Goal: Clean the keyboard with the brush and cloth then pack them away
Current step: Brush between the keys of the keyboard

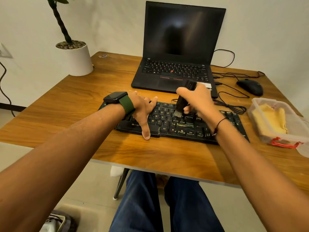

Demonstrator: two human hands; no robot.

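R hand (198, 101) grips brush (181, 102), bristles prob. touching keyboard (180, 126) mid-keys (blurred); L hand (142, 109) lies flat, fingers spread, on kbd's left; yellow cloth (270, 119) in plastic box (284, 139) at right.

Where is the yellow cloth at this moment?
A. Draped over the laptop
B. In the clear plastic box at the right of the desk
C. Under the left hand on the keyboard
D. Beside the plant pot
B: the cloth lies inside the open box at the desk's right edge, while the right hand holds the brush on the keyboard.
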